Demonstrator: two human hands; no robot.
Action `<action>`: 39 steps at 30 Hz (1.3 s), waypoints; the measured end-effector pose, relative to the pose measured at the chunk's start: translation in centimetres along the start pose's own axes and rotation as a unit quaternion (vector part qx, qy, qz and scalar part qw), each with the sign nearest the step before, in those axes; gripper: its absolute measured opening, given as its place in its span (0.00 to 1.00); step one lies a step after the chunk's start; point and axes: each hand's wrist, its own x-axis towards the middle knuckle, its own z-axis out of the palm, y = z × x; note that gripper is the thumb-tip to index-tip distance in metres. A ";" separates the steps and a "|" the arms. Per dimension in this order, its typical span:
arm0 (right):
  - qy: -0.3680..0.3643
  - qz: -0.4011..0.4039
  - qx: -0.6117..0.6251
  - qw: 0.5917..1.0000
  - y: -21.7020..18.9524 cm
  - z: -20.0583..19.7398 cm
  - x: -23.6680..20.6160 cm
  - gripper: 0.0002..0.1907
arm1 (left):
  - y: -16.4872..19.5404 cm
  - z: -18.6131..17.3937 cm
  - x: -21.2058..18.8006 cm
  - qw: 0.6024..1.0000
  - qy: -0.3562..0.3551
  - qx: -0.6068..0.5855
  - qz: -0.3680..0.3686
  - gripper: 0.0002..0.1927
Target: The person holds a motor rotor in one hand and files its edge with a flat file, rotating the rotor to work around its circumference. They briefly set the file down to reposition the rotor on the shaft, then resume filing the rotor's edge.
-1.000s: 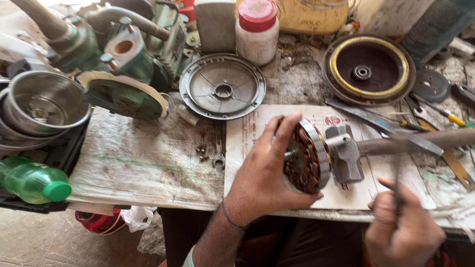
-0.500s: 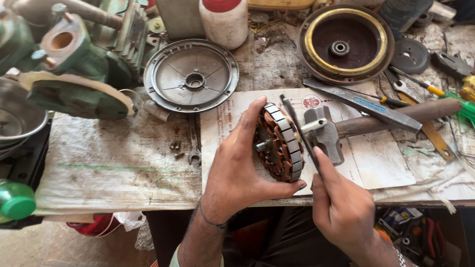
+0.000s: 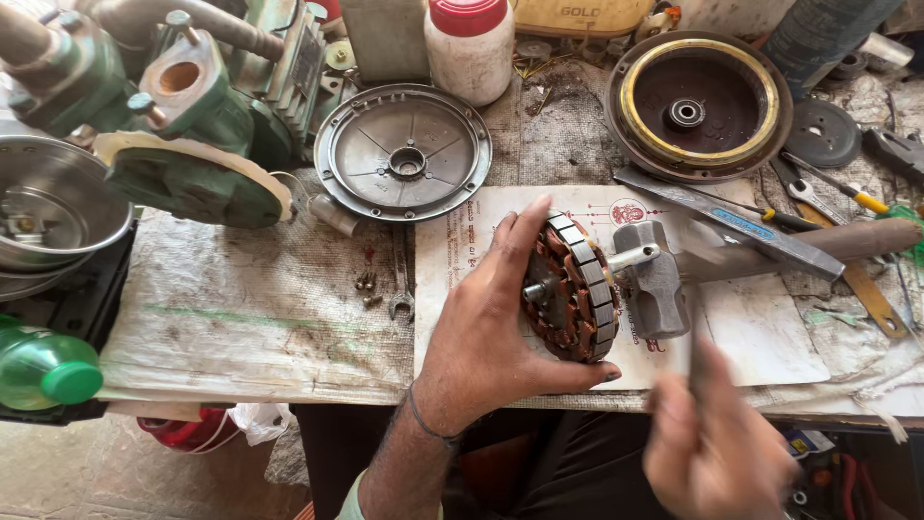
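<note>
My left hand (image 3: 486, 332) grips a round stator (image 3: 570, 287) with copper windings and a steel outer ring, holding it on edge on a white printed sheet (image 3: 760, 342). Its short shaft rests against the head of a hammer (image 3: 656, 281), whose wooden handle runs off to the right. My right hand (image 3: 717, 453) is blurred near the table's front edge, below and right of the stator. It is closed on a thin dark metal tool (image 3: 695, 351) that points up toward the hammer head.
A round grey motor cover (image 3: 404, 154) and a brown housing with a brass ring (image 3: 698, 106) lie behind. Green pump body (image 3: 192, 125) and steel bowls (image 3: 48, 212) at left. Green bottle (image 3: 43, 371), white jar (image 3: 469, 48), flat file (image 3: 741, 223), spanners and small bolts (image 3: 366, 284) lie around.
My right hand was beside the stator with the thin tool half a second ago; now it has pulled back toward the front edge and is blurred. The left hand keeps hold of the stator.
</note>
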 end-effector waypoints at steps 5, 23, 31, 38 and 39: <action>-0.006 0.007 0.050 0.999 2.6 1.3 -0.7 0.22 | -0.1 -0.1 -0.3 0.999 -0.001 0.037 0.008 0.68; -0.009 -0.019 0.023 0.999 4.8 1.9 -2.6 0.20 | -0.4 -0.1 -0.3 1.000 0.007 0.028 0.003 0.69; -0.035 -0.020 0.003 0.999 3.7 1.5 -1.7 0.19 | -0.3 -0.1 -0.3 0.999 0.007 0.036 -0.009 0.70; -0.021 -0.037 -0.054 0.998 2.5 1.4 -1.1 0.22 | -0.3 -0.2 -0.2 0.998 0.010 0.062 -0.005 0.70; -0.014 -0.062 -0.036 0.997 2.4 1.3 -1.2 0.21 | -0.2 -0.2 -0.3 0.998 0.008 0.055 -0.009 0.70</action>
